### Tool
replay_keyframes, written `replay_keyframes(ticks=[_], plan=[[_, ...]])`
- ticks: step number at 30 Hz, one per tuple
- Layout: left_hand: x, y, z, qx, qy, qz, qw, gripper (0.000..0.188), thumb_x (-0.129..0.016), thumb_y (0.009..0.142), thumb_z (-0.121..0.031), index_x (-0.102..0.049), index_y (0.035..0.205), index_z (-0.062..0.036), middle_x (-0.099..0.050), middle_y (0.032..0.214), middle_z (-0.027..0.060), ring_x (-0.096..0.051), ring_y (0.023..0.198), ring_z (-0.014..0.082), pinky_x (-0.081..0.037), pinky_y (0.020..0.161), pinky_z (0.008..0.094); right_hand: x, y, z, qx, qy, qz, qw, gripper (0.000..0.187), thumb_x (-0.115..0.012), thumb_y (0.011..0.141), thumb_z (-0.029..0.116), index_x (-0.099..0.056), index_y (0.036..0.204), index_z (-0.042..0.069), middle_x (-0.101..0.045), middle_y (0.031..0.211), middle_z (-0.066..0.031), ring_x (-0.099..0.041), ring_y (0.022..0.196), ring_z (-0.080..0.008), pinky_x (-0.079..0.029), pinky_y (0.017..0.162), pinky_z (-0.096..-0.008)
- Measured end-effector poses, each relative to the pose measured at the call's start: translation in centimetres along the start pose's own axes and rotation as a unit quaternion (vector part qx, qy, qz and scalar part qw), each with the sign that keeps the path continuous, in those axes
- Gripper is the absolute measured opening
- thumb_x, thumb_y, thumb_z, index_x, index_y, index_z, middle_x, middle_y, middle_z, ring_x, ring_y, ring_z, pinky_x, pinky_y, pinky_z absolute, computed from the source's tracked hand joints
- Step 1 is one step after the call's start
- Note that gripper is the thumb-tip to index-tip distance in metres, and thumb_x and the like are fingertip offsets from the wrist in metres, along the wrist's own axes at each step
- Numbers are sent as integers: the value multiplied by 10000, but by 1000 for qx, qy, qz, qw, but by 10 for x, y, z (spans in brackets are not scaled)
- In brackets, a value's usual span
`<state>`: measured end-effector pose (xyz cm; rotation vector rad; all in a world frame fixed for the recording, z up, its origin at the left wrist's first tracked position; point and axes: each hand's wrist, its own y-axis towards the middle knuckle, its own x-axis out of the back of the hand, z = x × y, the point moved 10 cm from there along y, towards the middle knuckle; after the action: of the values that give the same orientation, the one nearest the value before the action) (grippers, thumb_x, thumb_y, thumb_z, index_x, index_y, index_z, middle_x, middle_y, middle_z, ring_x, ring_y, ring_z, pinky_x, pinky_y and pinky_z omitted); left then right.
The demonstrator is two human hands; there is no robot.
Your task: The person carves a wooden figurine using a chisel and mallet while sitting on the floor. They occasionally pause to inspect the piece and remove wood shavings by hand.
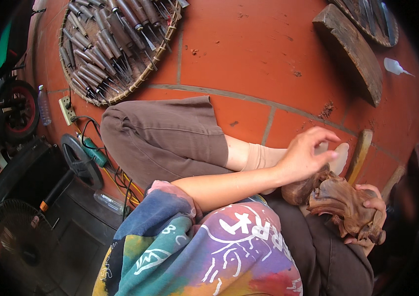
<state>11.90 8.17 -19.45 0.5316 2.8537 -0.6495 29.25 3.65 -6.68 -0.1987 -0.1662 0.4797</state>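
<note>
A brown wood carving (345,202) with curling, folded shapes rests over my lap at the right. My right hand (375,209) grips its right side, with the fingers and thumb wrapped round the edge. Reaching across from the left, my left hand (310,155) hovers just above the rounded left end of the carving. Its fingers are bent and apart, and nothing shows between them. Part of the right hand is hidden behind the wood.
A round woven tray (138,89) of wood-handled carving tools stands at the far left. A thick wooden block (350,54) and a small white squeeze bottle (396,66) are at the far right. Wood shavings (327,109) dot the tiles. Left are a power strip (67,110), cables and a fan (21,232).
</note>
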Motion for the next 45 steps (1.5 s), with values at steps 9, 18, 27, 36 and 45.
replay_keyframes(ticks=[9, 18, 27, 36, 45], plan=[[40, 16, -55, -134, 127, -19, 983, 152, -721, 810, -150, -717, 890, -20, -705, 842, 142, -687, 795, 284, -544, 732, 390, 1, 10, -3, -10, 6, -36, 999, 906, -978, 490, 449, -492, 1134, 36, -544, 1166, -323, -565, 1122, -400, -496, 948, -463], [296, -31, -56, 3, 375, -493, 785, 147, -753, 792, -50, -706, 921, 1, -729, 860, 114, -700, 751, 190, -550, 723, 310, 5, 26, 4, 4, 4, 2, 1000, 899, -981, 463, 382, -539, 1151, 8, -569, 1141, -268, -574, 1119, -407, -508, 930, -479], [286, -14, -57, -18, 518, -476, 710, 160, -758, 831, -132, -705, 914, -6, -718, 827, 97, -685, 741, 176, -532, 689, 306, 4, 25, 5, -23, 14, -40, 999, 820, -981, 474, 377, -583, 1098, 22, -605, 1135, -313, -612, 1090, -390, -497, 932, -456], [192, -14, -21, 111, -417, -179, 884, 133, -608, 968, -86, -628, 1012, 38, -667, 978, 134, -694, 909, 230, -617, 821, 301, -2, 35, 16, 8, -3, 12, 1000, 806, -977, 501, 304, -555, 1124, 18, -553, 1189, -319, -581, 1140, -392, -481, 967, -460], [158, -12, -23, 129, -559, -103, 813, 141, -622, 951, -68, -647, 1024, 50, -670, 999, 156, -697, 930, 243, -632, 827, 305, -8, 38, 20, 16, -18, 42, 999, 802, -973, 524, 287, -537, 1136, 4, -535, 1213, -331, -547, 1189, -386, -466, 997, -461]])
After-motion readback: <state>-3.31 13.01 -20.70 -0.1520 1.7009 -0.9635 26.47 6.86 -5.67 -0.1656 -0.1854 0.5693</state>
